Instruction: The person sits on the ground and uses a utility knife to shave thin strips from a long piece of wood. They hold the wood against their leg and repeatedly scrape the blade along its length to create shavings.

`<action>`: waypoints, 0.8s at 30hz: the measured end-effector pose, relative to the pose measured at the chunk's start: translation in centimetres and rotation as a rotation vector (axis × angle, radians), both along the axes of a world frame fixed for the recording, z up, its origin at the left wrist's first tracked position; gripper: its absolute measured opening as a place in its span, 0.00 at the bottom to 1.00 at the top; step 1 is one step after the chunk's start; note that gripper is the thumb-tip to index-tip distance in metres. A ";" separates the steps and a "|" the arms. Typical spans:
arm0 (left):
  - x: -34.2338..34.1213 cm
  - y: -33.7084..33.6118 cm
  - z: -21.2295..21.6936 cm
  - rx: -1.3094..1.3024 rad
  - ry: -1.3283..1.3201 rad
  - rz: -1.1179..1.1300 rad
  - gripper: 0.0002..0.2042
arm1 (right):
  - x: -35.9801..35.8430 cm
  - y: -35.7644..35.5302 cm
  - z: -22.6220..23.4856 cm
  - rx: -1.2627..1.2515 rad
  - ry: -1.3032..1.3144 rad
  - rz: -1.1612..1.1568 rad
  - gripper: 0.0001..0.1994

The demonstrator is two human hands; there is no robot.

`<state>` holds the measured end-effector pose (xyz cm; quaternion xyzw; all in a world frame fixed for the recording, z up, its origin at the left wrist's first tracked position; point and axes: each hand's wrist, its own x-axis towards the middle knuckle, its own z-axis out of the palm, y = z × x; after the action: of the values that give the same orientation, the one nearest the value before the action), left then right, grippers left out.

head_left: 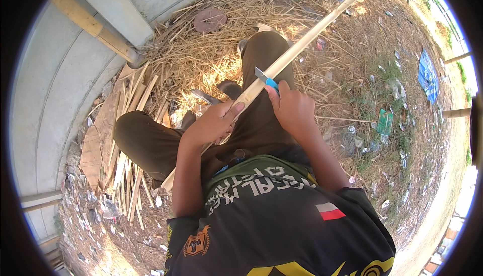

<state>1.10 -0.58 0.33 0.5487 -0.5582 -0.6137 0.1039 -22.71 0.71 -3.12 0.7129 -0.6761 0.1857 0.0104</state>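
Fingers of the right hand (296,109) are closed around the blue handle of a knife (272,84), the thumb laid along it. Its short grey blade (260,74) lies crosswise over a long strip of pale wood (322,26), seemingly touching its upper face. The left hand (209,124) grips that same strip a little lower down, thumb on top. From the person's side, the strip slants from near the left hip, up past the right knee, to a free end far out ahead and to the right; the blade sits just beyond the left hand, and the right hand is on the strip's right side.

The wood looks smooth, flat and straight-grained, yellowish against dull brown trousers (264,57). By the left knee, thin split sticks (132,195) lie in a loose, rough-edged bundle beside a flat brown sheet (91,155). Ahead, dry, curly shavings (216,70) spread among more slats, with a flattish round brown thing (210,19) on top. Beyond, I see a ribbed grey wall (53,85), a wooden post (93,24) and, off right, a crumpled blue sheet (428,76).
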 end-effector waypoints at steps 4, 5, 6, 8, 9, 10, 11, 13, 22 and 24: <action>1.0 1.2 -0.7 0.001 0.033 0.017 0.26 | 0.1 0.1 0.1 0.003 0.038 -0.001 0.23; 1.1 1.5 -0.7 0.002 0.045 0.031 0.25 | 0.1 0.1 0.1 -0.003 0.033 -0.001 0.23; 1.1 1.8 -0.6 0.003 0.056 0.044 0.25 | 0.2 0.0 0.0 -0.008 0.028 -0.001 0.24; 1.1 2.2 -0.4 0.002 0.059 0.063 0.25 | 0.3 0.1 0.0 -0.015 0.023 0.000 0.24; 1.1 2.4 -0.2 -0.001 0.049 0.070 0.24 | 0.4 0.1 0.0 -0.017 0.022 0.001 0.24; 1.1 2.5 -0.2 -0.004 0.040 0.076 0.24 | 0.4 0.1 0.0 -0.020 0.023 0.001 0.24; 1.2 2.7 -0.2 -0.007 0.042 0.074 0.24 | 0.4 0.1 -0.1 -0.028 0.034 0.003 0.24; 1.3 3.1 -0.4 -0.012 0.044 0.073 0.23 | 0.5 0.1 -0.3 -0.043 0.054 0.007 0.24; 1.8 4.7 -0.8 -0.019 0.032 0.118 0.23 | 0.5 0.3 -0.4 -0.073 0.071 0.011 0.24; 1.9 5.3 -0.2 0.002 0.012 0.135 0.23 | 0.5 0.2 -0.5 -0.087 0.066 0.012 0.24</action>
<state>2.99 4.71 0.16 0.5815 -0.5188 -0.6090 0.1476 -22.22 0.91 -3.58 0.7217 -0.6623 0.1913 0.0624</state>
